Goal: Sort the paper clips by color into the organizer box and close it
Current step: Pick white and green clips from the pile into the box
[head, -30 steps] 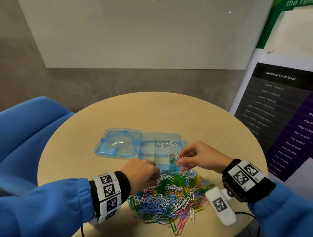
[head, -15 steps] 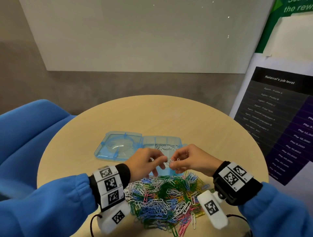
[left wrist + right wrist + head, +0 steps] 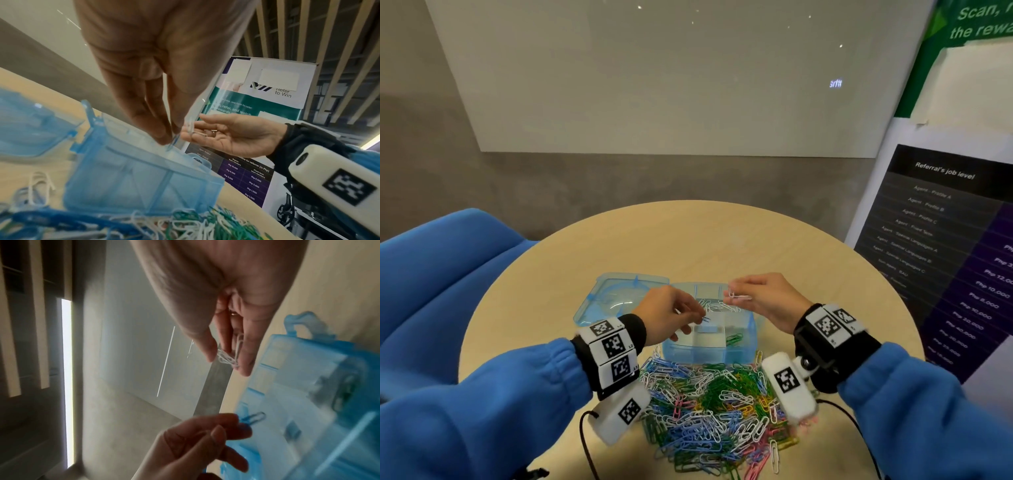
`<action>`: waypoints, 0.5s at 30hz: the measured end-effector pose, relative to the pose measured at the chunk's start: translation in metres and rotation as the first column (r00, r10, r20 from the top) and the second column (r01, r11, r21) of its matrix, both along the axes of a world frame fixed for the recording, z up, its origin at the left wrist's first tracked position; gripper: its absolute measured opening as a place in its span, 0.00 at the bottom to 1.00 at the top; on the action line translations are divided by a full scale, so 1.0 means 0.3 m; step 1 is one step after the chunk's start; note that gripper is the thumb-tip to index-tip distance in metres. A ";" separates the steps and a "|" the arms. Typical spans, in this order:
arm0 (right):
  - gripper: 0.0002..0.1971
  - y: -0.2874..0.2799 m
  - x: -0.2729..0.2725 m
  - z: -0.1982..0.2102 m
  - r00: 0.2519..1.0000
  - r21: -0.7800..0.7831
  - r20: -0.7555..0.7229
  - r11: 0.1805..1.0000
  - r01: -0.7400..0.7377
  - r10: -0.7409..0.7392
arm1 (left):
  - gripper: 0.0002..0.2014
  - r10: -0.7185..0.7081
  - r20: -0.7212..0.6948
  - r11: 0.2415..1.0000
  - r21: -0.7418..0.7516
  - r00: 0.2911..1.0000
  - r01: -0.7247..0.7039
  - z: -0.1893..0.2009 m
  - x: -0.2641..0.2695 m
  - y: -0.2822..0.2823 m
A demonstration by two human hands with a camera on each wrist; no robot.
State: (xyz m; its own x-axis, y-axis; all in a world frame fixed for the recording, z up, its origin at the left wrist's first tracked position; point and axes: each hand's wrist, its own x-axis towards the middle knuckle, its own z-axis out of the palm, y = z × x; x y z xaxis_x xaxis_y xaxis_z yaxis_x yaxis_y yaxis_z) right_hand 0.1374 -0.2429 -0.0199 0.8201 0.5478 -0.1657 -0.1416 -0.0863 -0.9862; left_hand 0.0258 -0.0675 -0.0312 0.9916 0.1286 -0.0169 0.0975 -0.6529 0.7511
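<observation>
The clear blue organizer box point(image 3: 753, 344) lies open on the round table, its lid point(image 3: 619, 296) flat to the left. White clips point(image 3: 717, 306) fill a back compartment and a green clip point(image 3: 733, 339) lies in a front right one. My left hand point(image 3: 669, 317) hovers over the box's left side and pinches a blue clip point(image 3: 705, 319) point(image 3: 254, 417). My right hand point(image 3: 763, 299) is raised over the back compartments, pinching white clips point(image 3: 738, 296) point(image 3: 228, 356). A mixed pile of coloured clips point(image 3: 715, 411) lies in front of the box.
The round wooden table point(image 3: 722, 240) has bare surface behind the box. A blue chair point(image 3: 441, 274) stands at the left. A printed banner point(image 3: 945, 240) stands close at the right edge. A grey wall with a whiteboard is behind.
Both hands have lifted from the pile and parted: the left now holds a blue clip over the box, the right has carried white clips up over the back compartments.
</observation>
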 end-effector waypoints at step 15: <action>0.06 -0.047 -0.093 -0.001 0.861 -0.388 0.362 0.897 -0.211 0.358 | 0.11 -0.169 -0.129 0.918 0.339 0.977 0.204 -0.009 -0.141 -0.017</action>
State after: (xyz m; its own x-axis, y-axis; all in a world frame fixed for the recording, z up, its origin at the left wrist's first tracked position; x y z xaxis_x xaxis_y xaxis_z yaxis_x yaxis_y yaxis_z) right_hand 0.1095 -0.2569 -0.0203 0.6672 0.7427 -0.0561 0.3537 -0.3822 -0.8537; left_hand -0.0165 -0.0726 -0.0339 0.9940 -0.0439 -0.1004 0.0079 -0.8850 0.4656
